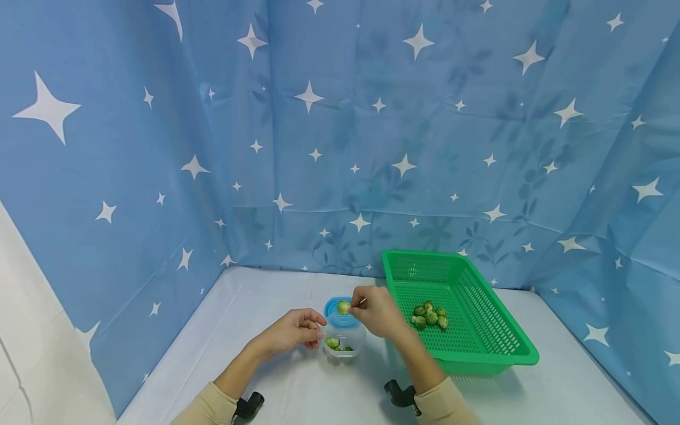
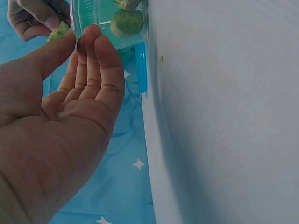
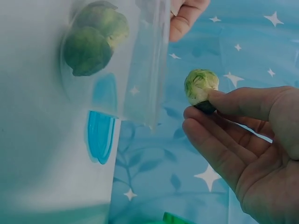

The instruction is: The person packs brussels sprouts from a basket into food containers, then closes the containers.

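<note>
left hand (image 1: 297,329) and right hand (image 1: 376,310) face each other over a white bench (image 1: 297,392), seen from the head camera. the right hand pinches a green brussels sprout (image 1: 343,307) between thumb and fingers. the left hand is relaxed, fingers loosely bent, holding nothing, just beside a small clear container (image 1: 355,340) with a few sprouts (image 1: 332,343) inside. a bright blue lid (image 1: 346,322) lies just beyond the container, and the pinched sprout shows against it. on the person's right sits a green plastic basket (image 1: 486,313) with slotted sides and a small heap of sprouts (image 1: 431,318) on its floor. a blue curtain (image 1: 340,124) with white stars and dark leaf shapes hangs behind the bench. the person wears beige sleeves (image 1: 209,407).

from the left wrist, the left palm faces the camera with the fingers extended; the tips overlap the container's edge, and whether they touch it cannot be told. a round sprout shows inside the container. the right hand is partly visible beyond.

from the right wrist, the pinched sprout is held clear of the container, beside its open rim. 2 sprouts rest inside the container, and the left fingers show past its far edge.
</note>
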Tool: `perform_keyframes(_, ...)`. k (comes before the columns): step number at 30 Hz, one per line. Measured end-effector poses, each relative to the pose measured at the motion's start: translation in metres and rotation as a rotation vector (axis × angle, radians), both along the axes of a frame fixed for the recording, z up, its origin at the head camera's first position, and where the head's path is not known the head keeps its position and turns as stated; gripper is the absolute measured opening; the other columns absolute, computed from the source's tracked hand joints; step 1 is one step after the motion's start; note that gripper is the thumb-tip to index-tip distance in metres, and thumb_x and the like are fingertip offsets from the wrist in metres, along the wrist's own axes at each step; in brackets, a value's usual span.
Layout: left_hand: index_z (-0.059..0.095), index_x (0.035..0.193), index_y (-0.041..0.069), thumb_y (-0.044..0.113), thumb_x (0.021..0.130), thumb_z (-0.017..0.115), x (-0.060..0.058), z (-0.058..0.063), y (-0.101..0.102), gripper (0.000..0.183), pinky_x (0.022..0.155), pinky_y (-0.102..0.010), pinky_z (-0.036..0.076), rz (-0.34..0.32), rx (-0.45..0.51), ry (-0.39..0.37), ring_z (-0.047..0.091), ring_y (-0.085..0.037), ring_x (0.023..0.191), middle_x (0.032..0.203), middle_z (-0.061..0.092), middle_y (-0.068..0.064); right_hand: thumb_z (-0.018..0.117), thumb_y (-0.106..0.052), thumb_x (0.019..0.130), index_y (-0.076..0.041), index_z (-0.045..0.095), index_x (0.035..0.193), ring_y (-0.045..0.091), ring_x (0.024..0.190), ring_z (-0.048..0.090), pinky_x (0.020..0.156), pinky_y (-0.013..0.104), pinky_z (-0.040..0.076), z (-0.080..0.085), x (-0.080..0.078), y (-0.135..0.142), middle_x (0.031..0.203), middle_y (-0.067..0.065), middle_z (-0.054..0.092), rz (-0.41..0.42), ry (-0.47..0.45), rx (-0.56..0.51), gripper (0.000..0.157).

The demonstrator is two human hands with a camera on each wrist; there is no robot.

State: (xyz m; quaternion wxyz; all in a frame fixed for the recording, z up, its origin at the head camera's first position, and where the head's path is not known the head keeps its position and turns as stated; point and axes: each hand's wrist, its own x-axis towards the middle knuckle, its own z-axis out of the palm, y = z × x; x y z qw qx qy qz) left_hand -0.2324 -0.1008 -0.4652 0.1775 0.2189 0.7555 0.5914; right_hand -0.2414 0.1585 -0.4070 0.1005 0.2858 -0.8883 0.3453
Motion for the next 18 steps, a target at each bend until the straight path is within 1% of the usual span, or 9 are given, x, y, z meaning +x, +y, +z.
perform_keyframes(3, 0.056, 0.134, -0.007, 0.013, 0.106, 0.061, 0.000, 0.001, 0.000, 0.035, 0.083, -0.040, 0.061, -0.004, -0.001, -0.005, 0.071, -0.021, 0.088, 0.101, 0.072, -0.013, 0.079, -0.002, 0.090, -0.014, 0.068, 0.079, 0.013, 0.080, 0.075, 0.067, 0.024, 0.061, -0.001, 0.000, -0.002, 0.085, 0.001, 0.072, 0.011, -0.001, 0.015, 0.019)
perform_keyframes(9, 0.056, 0.134, -0.007, 0.020, 0.105, 0.065, 0.000, 0.001, 0.000, 0.041, 0.084, -0.041, 0.061, 0.002, -0.007, 0.002, 0.071, -0.022, 0.089, 0.104, 0.072, -0.017, 0.080, -0.003, 0.090, -0.015, 0.068, 0.078, 0.010, 0.074, 0.072, 0.062, 0.021, 0.057, -0.004, 0.000, -0.006, 0.083, 0.000, 0.073, 0.009, -0.002, 0.040, 0.021)
perform_keyframes(12, 0.057, 0.134, -0.006, 0.020, 0.104, 0.066, -0.001, 0.001, 0.000, 0.041, 0.084, -0.041, 0.061, 0.005, -0.010, 0.007, 0.071, -0.022, 0.090, 0.103, 0.072, -0.017, 0.079, -0.003, 0.090, -0.015, 0.067, 0.077, 0.009, 0.074, 0.071, 0.062, 0.021, 0.057, -0.007, 0.000, -0.007, 0.083, -0.001, 0.072, 0.021, -0.010, 0.061, 0.021)
perform_keyframes(15, 0.057, 0.134, -0.005, 0.019, 0.105, 0.065, -0.001, 0.000, -0.001, 0.039, 0.084, -0.040, 0.061, 0.009, -0.012, 0.006, 0.071, -0.023, 0.090, 0.102, 0.073, -0.014, 0.079, -0.001, 0.090, -0.014, 0.067, 0.076, 0.011, 0.076, 0.073, 0.063, 0.021, 0.057, -0.010, -0.001, -0.010, 0.082, 0.000, 0.072, 0.040, -0.026, 0.059, 0.023)
perform_keyframes(18, 0.058, 0.134, -0.005, 0.017, 0.105, 0.064, -0.001, -0.001, -0.001, 0.037, 0.084, -0.040, 0.061, 0.010, -0.015, 0.004, 0.071, -0.023, 0.090, 0.101, 0.073, -0.012, 0.078, 0.002, 0.089, -0.014, 0.067, 0.076, 0.013, 0.078, 0.074, 0.064, 0.021, 0.058, -0.012, -0.001, -0.012, 0.081, 0.000, 0.071, 0.057, -0.019, 0.056, 0.024)
